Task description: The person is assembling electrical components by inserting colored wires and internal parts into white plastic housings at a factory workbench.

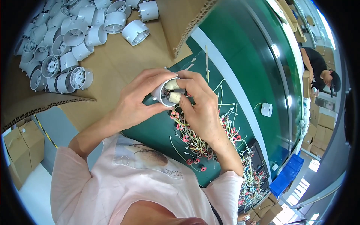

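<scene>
My left hand (135, 98) is wrapped round a short white plastic cylinder housing (159, 96), holding it with its open end turned to the right. The thumb and a finger of my right hand (200, 108) wear pale yellowish coverings and reach into that opening. Something dark shows between those fingertips, too hidden to name. Just below the hands lies a heap of small red coil-like parts with pale wires (198, 144) on the green work surface (159, 132).
At the upper left, a large cardboard box (123, 62) holds many similar white housings (75, 33). One white housing with a wire (266, 109) sits on the green conveyor belt (245, 71). A blue bin (287, 175) stands at the right. Another person (318, 67) is across the belt.
</scene>
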The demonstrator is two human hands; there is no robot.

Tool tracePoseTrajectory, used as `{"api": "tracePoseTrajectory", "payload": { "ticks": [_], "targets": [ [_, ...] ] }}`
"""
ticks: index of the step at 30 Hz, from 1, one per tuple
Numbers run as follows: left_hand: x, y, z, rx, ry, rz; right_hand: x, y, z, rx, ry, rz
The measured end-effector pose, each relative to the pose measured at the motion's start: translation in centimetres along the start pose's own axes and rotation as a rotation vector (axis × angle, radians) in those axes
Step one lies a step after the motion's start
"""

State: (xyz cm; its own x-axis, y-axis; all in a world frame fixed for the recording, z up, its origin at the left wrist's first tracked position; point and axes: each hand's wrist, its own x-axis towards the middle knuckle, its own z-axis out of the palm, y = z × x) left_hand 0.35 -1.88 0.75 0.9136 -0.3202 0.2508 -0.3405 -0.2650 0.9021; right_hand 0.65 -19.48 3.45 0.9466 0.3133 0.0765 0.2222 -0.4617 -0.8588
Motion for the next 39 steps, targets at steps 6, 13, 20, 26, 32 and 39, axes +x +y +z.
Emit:
{"api": "tracePoseTrajectory", "payload": {
  "ticks": [6,13,20,26,32,39],
  "targets": [
    [0.3,-0.2,0.0,-0.006,-0.029,-0.024,0.8,1.3,-0.8,0.030,-0.111,-0.093],
    [1.0,0.2,0.2,-0.003,0.038,-0.094,0.5,0.3,0.1,-0.078,0.041,-0.076],
    [0.9,-0.5,0.8,0.044,0.127,0.010,0.5,0.5,0.6,-0.155,0.100,-0.139],
    [0.8,-0.6,0.8,-0.001,0.113,-0.063,1.5,0.4,-0.2,-0.155,0.035,-0.228],
    [0.2,-1.0,1.0,-0.033,0.091,-0.097,2.2,1.8,-0.7,-0.117,-0.111,-0.324],
    [1.5,-0.3,1.3,-0.008,0.200,0.048,1.2,0.4,0.3,-0.143,0.107,-0.258]
  ]
}}
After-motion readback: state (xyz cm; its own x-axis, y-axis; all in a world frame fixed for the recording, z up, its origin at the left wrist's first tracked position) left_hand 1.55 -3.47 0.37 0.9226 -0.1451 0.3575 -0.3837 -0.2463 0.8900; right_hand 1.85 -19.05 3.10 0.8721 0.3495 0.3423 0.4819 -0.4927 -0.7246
